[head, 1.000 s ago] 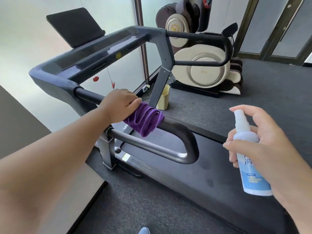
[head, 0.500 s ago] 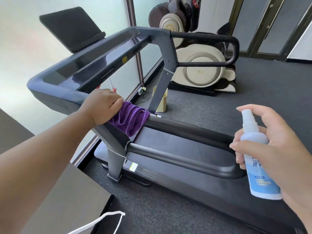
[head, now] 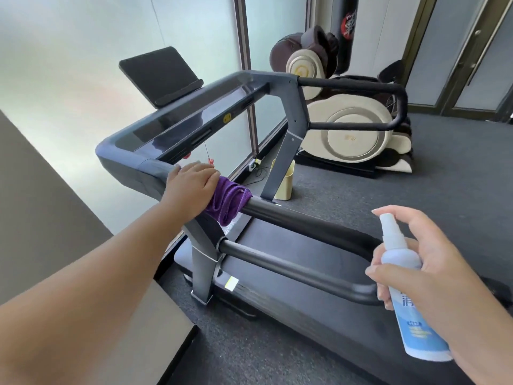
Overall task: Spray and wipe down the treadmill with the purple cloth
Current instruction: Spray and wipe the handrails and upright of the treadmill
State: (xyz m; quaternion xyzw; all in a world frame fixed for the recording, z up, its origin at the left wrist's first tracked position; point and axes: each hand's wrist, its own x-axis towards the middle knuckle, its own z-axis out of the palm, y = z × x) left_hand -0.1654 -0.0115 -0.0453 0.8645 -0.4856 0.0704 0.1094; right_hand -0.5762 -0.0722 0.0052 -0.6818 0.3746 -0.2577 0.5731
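while we have the purple cloth (head: 227, 202) wrapped over the near handrail (head: 299, 220) of the treadmill (head: 200, 118), the job looks to us to be in the wiping stage and not close to finished. we judge that this rail is the part in hand: the cloth sits at its front end, right where the rail meets the grey console arm, and the long black run of rail toward us is bare of cloth. we cannot tell from the look of the surfaces which parts are already wet or wiped. the console top, the far handrail (head: 361, 87), the lower rail (head: 291, 262) and the belt deck show no cloth on them, so we reckon most of the machine is left, though that is a guess.

our left hand (head: 191, 187) lies on top of the cloth, fingers curled down over it and the rail, pressing it in place; the cloth pokes out from under the fingertips on the side toward the rail's free length. our right hand (head: 424, 262) is well apart from it, near the looped end of the rail, fingers wrapped round the spray bottle (head: 402, 273), which stands roughly upright with its nozzle pointing toward the treadmill. the index finger is raised above the white pump head, not visibly pressing it.

beyond the treadmill a cream massage chair (head: 352, 134) stands on the dark floor.
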